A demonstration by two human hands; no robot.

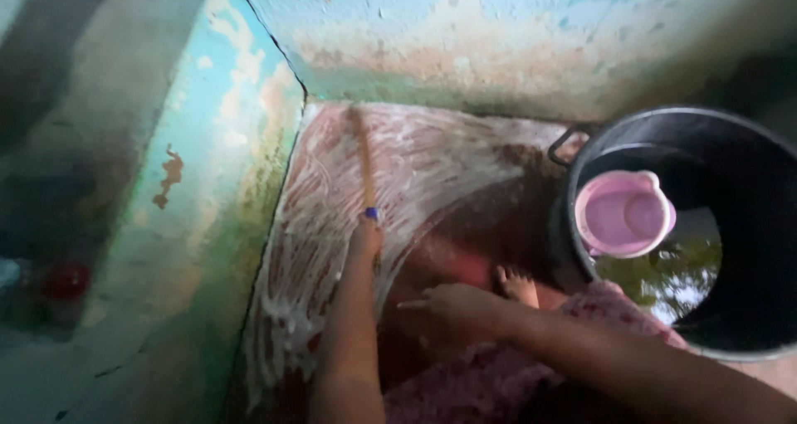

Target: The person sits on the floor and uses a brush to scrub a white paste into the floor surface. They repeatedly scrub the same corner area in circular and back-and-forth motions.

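**Scrubbing a soapy floor in the corner**

In the corner where the peeling blue-green wall meets the wet reddish floor, the left hand has its grip closed round the near end of a long brush handle, which runs away from the person across streaks of white lather. The working end is blurred, so its shape cannot be told. The right hand holds nothing; it rests low with fingers loosely extended, just beside a bare foot. To the right stands a black bucket of water with a pink scoop floating inside.

The handle looks stiff and light, but likely slick with soap; a firm wrap near its blue-banded end seems the surest hold. The foamy floor is probably slippery underfoot.
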